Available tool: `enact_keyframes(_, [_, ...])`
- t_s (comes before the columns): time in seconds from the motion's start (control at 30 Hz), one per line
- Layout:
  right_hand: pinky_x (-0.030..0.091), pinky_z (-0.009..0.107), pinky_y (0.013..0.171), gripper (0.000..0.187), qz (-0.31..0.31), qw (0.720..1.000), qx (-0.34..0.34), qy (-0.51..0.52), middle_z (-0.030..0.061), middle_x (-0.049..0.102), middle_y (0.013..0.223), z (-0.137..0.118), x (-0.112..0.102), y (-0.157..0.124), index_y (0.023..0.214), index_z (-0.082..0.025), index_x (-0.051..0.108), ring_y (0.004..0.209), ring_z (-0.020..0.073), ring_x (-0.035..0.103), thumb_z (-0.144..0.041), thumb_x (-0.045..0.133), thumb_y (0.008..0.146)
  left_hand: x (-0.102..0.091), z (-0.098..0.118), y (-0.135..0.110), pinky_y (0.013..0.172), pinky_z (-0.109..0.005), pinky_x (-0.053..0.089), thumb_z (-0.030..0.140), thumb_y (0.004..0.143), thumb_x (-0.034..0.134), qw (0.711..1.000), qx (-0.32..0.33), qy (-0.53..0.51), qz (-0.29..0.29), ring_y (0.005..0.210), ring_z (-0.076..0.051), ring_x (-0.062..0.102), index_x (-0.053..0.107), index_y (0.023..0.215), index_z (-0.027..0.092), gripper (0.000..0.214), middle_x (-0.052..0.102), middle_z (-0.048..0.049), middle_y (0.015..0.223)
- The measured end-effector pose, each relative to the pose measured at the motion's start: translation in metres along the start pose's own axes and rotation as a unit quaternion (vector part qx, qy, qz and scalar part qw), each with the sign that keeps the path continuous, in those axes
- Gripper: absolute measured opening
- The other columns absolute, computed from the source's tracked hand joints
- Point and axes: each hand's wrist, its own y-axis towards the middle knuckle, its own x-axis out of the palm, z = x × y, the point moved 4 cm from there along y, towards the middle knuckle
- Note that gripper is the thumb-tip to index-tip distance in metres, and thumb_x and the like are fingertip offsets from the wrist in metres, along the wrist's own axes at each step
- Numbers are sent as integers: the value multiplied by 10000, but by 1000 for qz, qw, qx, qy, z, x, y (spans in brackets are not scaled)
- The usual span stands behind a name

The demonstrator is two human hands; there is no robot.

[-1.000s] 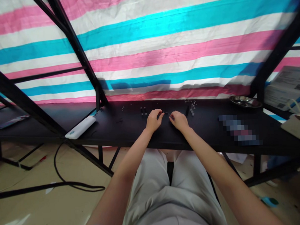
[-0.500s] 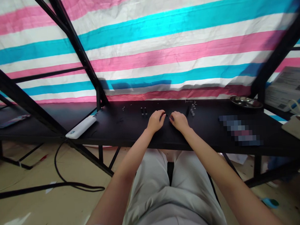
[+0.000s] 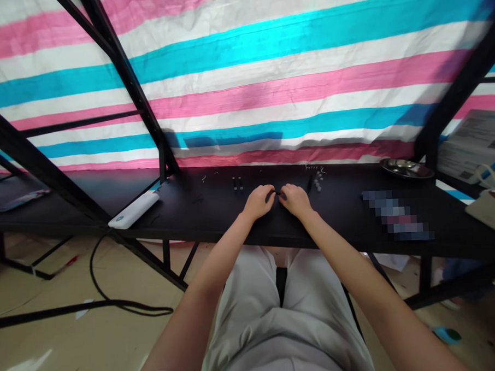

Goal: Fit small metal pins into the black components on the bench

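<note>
In the head view my left hand (image 3: 259, 201) and my right hand (image 3: 295, 199) are close together over the black tabletop (image 3: 199, 215). Both are closed, their fingertips pinching a small dark rod-like piece (image 3: 278, 193) that bridges the gap. Most of that piece is hidden by the fingers. Two short black tubes with pale ends (image 3: 237, 184) stand beyond my left hand. Past my right hand are a dark tube (image 3: 310, 181) and a cluster of small whitish caps (image 3: 318, 181). Tiny white bits (image 3: 314, 167) lie behind them.
On the left lies a white power strip (image 3: 134, 209) with a black cable. A shiny metal dish (image 3: 406, 168) sits at the back right, with a blurred-out flat item (image 3: 396, 214) before it. Black frame posts (image 3: 134, 81) and a striped sheet (image 3: 292, 90) bound the back.
My hands have drawn slightly closer together, and the fingers have curled in. The dark piece now spans between both sets of fingertips. Nothing else on the table has visibly moved.
</note>
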Motion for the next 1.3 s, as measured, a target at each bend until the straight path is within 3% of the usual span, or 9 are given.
enact_keyframes(0.43, [276,288,670,106,-8,1000,-11,-8,71,595,869,-1,3,0,832,-165,569,793,179,506,-244,500,839,3,0,0,731,-293,472,242,862,467,1000,-11,-15,-15,750,-157,552,558,951,176,144,587,-38,788])
enact_keyframes(0.8, [285,293,668,118,-16,1000,-5,6,83,599,877,1,2,0,839,-169,571,795,188,518,-249,485,849,4,1,4,762,-313,474,258,873,451,999,18,3,-29,796,-171,561,562,959,170,166,614,-62,855])
enact_keyframes(1.07, [297,286,655,135,-18,999,6,37,78,603,868,3,1,0,835,-172,574,780,182,522,-260,474,851,6,7,14,759,-315,453,251,872,439,992,64,35,-102,807,-186,560,566,939,172,164,617,-67,855])
enact_keyframes(1.3, [333,251,640,157,6,993,24,119,36,594,806,0,5,1,810,-185,575,739,151,529,-311,490,850,-22,-5,50,788,-342,409,164,812,507,972,64,96,-203,846,-207,568,615,891,180,135,639,-65,844])
